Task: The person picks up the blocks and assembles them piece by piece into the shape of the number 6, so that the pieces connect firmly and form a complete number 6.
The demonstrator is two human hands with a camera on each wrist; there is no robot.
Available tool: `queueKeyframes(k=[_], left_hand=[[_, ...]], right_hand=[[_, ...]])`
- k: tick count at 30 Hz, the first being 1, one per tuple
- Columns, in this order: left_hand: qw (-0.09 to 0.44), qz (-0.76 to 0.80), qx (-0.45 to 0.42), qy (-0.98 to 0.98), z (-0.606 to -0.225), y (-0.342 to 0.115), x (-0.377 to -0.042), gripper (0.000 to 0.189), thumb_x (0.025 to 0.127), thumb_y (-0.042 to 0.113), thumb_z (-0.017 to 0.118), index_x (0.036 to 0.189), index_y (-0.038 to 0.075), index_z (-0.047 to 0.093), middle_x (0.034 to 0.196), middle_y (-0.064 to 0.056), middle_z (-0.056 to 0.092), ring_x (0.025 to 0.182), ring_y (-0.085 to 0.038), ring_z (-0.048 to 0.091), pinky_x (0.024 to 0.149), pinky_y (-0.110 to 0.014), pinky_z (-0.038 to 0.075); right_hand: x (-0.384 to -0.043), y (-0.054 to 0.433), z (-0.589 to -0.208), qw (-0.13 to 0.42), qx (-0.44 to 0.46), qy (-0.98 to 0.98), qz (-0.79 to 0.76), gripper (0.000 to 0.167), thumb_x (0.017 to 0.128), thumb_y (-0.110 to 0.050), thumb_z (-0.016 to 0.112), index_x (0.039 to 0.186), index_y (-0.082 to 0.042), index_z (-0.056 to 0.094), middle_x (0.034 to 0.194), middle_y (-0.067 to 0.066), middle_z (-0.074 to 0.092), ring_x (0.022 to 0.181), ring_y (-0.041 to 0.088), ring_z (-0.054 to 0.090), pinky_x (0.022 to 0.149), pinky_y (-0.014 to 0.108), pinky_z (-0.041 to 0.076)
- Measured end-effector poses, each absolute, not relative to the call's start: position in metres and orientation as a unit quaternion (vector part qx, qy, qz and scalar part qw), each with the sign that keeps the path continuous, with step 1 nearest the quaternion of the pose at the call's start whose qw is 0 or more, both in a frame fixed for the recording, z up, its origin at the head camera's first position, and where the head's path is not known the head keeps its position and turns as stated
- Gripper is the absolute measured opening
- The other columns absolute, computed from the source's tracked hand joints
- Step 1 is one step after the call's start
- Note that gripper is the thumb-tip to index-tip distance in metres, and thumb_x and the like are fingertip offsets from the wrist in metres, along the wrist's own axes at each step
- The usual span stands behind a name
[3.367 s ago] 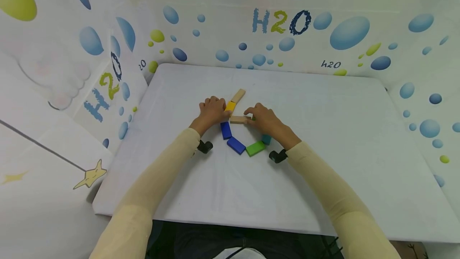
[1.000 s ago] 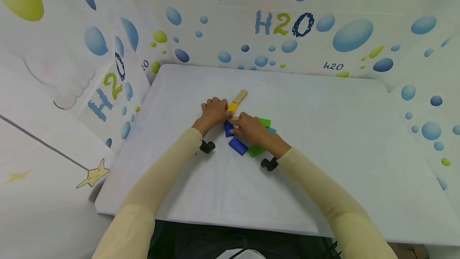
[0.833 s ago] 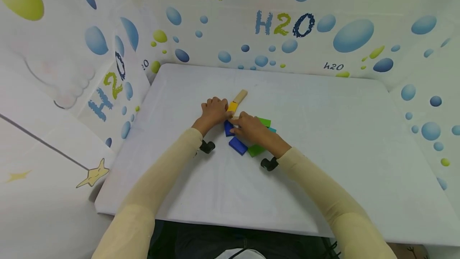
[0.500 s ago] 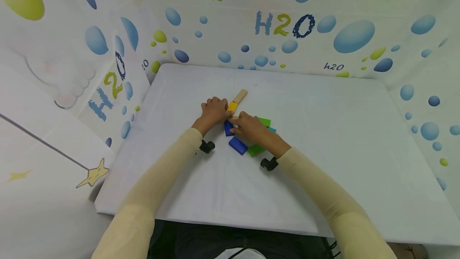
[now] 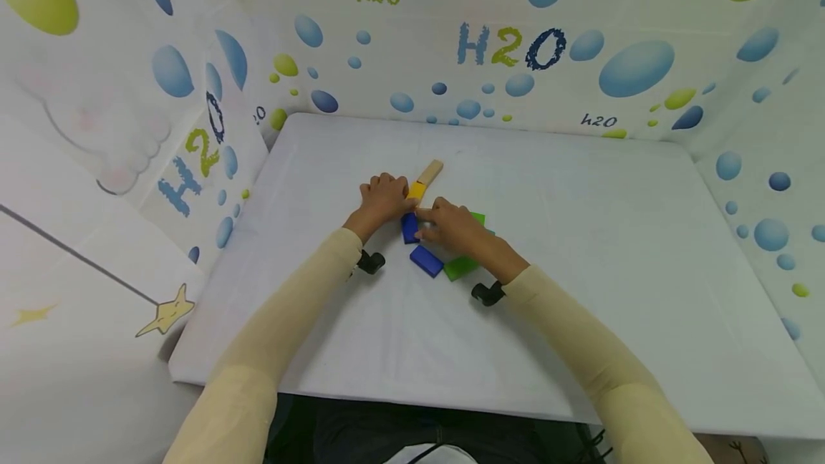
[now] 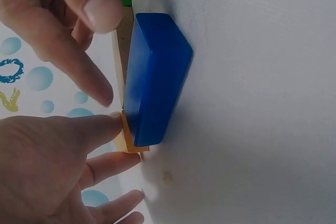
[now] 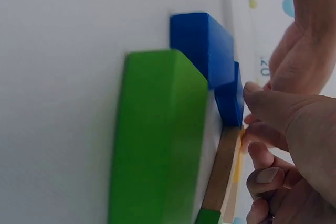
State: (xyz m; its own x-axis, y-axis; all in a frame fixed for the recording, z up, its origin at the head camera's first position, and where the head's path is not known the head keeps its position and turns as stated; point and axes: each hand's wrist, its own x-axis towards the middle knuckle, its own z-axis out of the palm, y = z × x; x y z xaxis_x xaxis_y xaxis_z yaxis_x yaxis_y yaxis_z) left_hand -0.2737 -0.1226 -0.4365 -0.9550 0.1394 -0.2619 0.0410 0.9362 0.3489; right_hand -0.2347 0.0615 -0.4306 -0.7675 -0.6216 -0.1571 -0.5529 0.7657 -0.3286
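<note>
In the head view, my left hand (image 5: 384, 197) pinches the lower end of the yellow block (image 5: 417, 190); the left wrist view shows thumb and forefinger at its corner. Just to the right is my right hand (image 5: 454, 226), its thumb and forefinger parted beside the upper blue block (image 5: 409, 228). In the left wrist view those right fingertips hover near that blue block (image 6: 157, 77) and hold nothing. A plain wooden block (image 7: 223, 169) runs along behind it, mostly covered by the right hand in the head view.
The second blue block (image 5: 427, 261) and a green block (image 5: 460, 268) curve round below. Another green block (image 5: 478, 218) shows past the right hand, with a sliver of teal block beside it. A plain block (image 5: 431, 171) extends beyond the yellow one on the white table (image 5: 580, 271).
My right hand came left over the wooden block beside the upper blue block, and in the last half second draws back slightly to the right. My left hand stays at the yellow block.
</note>
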Motion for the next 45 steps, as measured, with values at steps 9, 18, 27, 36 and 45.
queueKeyframes(k=[9,18,27,36,45], left_hand=[[0.147,0.168,0.046,0.974,-0.436,-0.122,-0.273,0.034,0.107,0.043,0.061,0.114,0.011,0.056,0.133,-0.018,0.051,0.124,-0.039,0.043,0.104,-0.055,0.029],[0.158,0.159,0.040,0.974,-0.441,-0.121,-0.276,0.034,0.107,0.044,0.060,0.115,0.011,0.055,0.133,-0.018,0.050,0.125,-0.039,0.042,0.105,-0.056,0.028],[0.155,0.154,0.043,0.975,-0.443,-0.123,-0.274,0.034,0.107,0.043,0.060,0.116,0.010,0.057,0.136,-0.019,0.051,0.125,-0.039,0.043,0.106,-0.057,0.029],[0.158,0.153,0.045,0.974,-0.445,-0.124,-0.272,0.035,0.108,0.043,0.058,0.117,0.010,0.056,0.137,-0.019,0.051,0.127,-0.039,0.043,0.106,-0.057,0.028],[0.149,0.152,0.046,0.976,-0.446,-0.125,-0.272,0.036,0.107,0.045,0.060,0.117,0.011,0.056,0.136,-0.018,0.051,0.126,-0.039,0.043,0.105,-0.056,0.029]], right_hand=[[-0.231,0.056,-0.437,0.136,-0.321,0.929,-0.122,0.055,0.105,-0.041,0.065,0.154,-0.018,0.055,0.118,0.012,0.060,0.094,0.019,0.057,0.082,0.039,0.051],[-0.230,0.055,-0.439,0.131,-0.320,0.929,-0.131,0.054,0.106,-0.039,0.065,0.154,-0.017,0.054,0.118,0.013,0.060,0.091,0.020,0.057,0.081,0.039,0.050],[-0.229,0.052,-0.445,0.123,-0.320,0.929,-0.140,0.054,0.106,-0.038,0.064,0.153,-0.014,0.054,0.117,0.014,0.060,0.089,0.020,0.056,0.078,0.038,0.049],[-0.230,0.050,-0.452,0.116,-0.314,0.933,-0.133,0.054,0.106,-0.040,0.063,0.154,-0.015,0.054,0.118,0.013,0.061,0.091,0.020,0.058,0.082,0.040,0.052],[-0.233,0.063,-0.434,0.111,-0.309,0.929,-0.173,0.049,0.106,-0.035,0.066,0.149,-0.011,0.060,0.111,0.013,0.061,0.088,0.021,0.055,0.076,0.035,0.049]])
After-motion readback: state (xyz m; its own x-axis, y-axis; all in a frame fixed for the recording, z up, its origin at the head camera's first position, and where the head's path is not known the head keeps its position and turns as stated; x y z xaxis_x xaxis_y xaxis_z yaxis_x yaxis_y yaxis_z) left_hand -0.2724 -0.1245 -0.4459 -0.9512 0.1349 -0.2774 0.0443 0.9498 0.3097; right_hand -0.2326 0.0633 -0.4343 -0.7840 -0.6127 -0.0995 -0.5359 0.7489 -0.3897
